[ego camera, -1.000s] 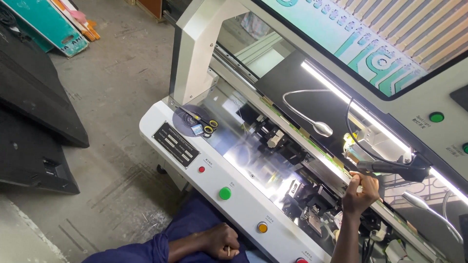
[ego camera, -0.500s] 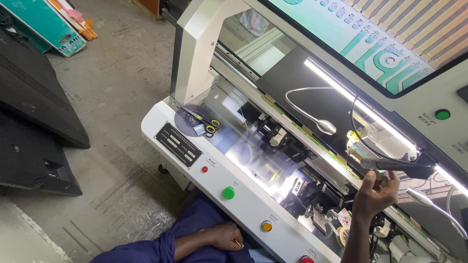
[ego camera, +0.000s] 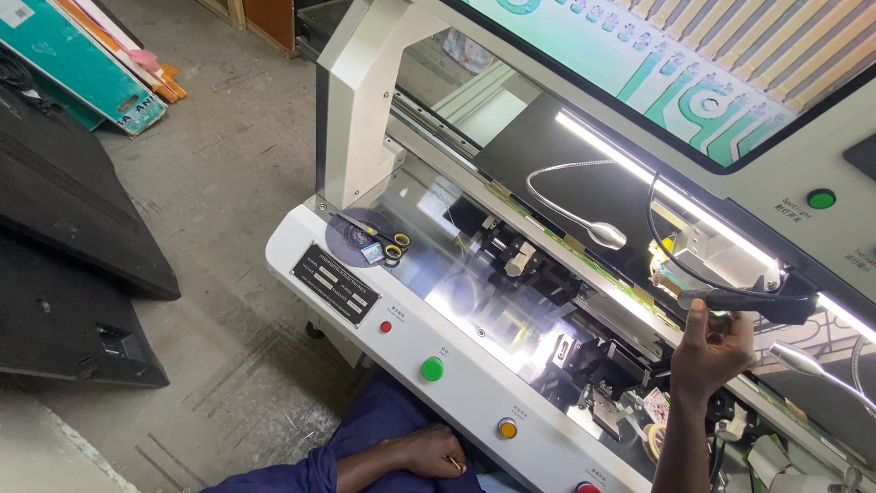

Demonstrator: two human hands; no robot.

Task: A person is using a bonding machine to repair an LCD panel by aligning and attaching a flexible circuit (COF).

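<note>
While the right hand (ego camera: 714, 347) reaches up and curls its fingers around the black probe-like tool (ego camera: 757, 299) on its cable, just under the bright light strip (ego camera: 639, 183), the left hand (ego camera: 429, 452) rests loosely closed on the lap in blue cloth, holding nothing I can make out. The tool sits high at the right of the white machine (ego camera: 474, 393), right above the cluster of small black fixtures (ego camera: 584, 356). To handle it well, I'd say keep the grip light near the tip, let the cable (ego camera: 671, 246) hang free so it doesn't snag the gooseneck lamp (ego camera: 584, 219), and steady the wrist against the rail before moving anything. The glossy work plate (ego camera: 474, 292) throws back hard glare, so slow, small moves look wise. Along the front panel sit a red button (ego camera: 386, 326), a green button (ego camera: 432, 369) and an amber button (ego camera: 506, 428); small scissors (ego camera: 388, 242) lie on a dark disc at the left end. Beyond, a scuffed concrete floor (ego camera: 228, 183), dark flat panels (ego camera: 73, 219) stacked on it, coloured boards leaning at the far corner
</note>
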